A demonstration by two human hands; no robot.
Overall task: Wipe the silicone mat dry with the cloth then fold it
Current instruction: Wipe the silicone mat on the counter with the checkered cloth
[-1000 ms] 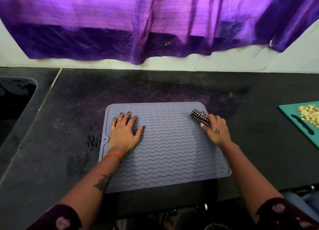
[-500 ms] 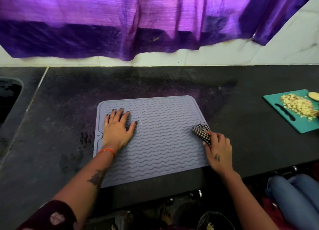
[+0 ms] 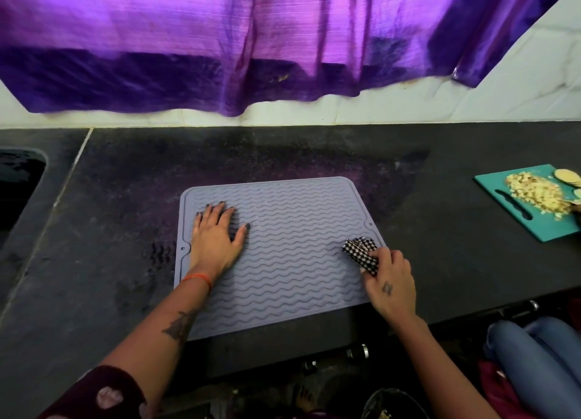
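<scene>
Left hand (image 3: 217,239) flat – right hand (image 3: 390,280) curled, gripping.

My left hand (image 3: 215,239) has dark polish on the nails, a deep grey-blue that shows on every fingertip and on the thumb. Round that wrist I wear a thin orange thread (image 3: 196,278), tied close like a bracelet. Further up the same forearm sits a dark tattoo (image 3: 179,325), a pointed, somewhat leaf-like shape whose detail is too blurred to read. My right hand (image 3: 390,285) carries a small dark tattoo on its back, a short mark I cannot make out clearly. Both forearms are bare. My left sleeve (image 3: 100,395) is dark maroon with pale pink round spots.
</scene>
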